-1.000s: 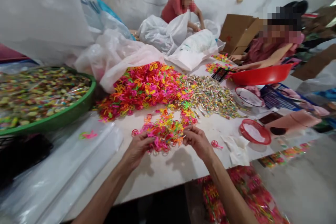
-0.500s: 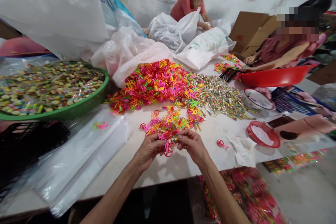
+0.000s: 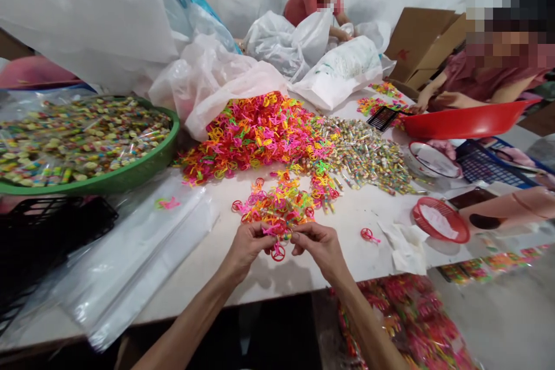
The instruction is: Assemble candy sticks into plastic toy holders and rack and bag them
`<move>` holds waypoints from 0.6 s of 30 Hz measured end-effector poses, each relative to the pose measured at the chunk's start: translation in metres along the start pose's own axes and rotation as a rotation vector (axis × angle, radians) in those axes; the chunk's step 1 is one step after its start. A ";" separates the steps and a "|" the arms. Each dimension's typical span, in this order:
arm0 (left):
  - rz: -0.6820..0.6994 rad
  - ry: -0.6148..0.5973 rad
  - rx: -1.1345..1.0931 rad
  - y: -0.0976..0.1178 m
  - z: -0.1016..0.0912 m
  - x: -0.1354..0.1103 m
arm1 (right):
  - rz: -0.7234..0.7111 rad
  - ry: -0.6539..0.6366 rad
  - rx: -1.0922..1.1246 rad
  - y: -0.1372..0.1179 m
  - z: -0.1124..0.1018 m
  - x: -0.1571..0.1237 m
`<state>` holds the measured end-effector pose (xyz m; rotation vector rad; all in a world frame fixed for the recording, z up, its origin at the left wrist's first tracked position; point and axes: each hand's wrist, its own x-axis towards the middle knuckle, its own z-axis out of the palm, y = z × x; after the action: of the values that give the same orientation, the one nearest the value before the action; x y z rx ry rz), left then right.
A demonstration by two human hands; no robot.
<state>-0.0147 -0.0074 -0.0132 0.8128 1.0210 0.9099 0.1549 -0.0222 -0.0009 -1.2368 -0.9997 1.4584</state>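
Our left hand [image 3: 249, 247] and right hand [image 3: 319, 250] pinch small plastic rings [image 3: 278, 252] together, just above a loose pile [image 3: 277, 206] on the white table [image 3: 195, 260].

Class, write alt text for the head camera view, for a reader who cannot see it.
A left hand and right hand pick at tangled neon plastic rings on a white table, before a bigger heap of them and a pile of small wrapped candies. A round green tray of candies lies left.
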 end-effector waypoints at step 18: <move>0.563 0.436 1.575 0.060 -0.091 0.135 | -0.250 0.331 -0.503 0.003 -0.073 0.045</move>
<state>-0.0813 0.1514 -0.0345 2.3604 1.9472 0.5954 0.2241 0.0220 -0.0253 -1.5786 -1.2766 0.7956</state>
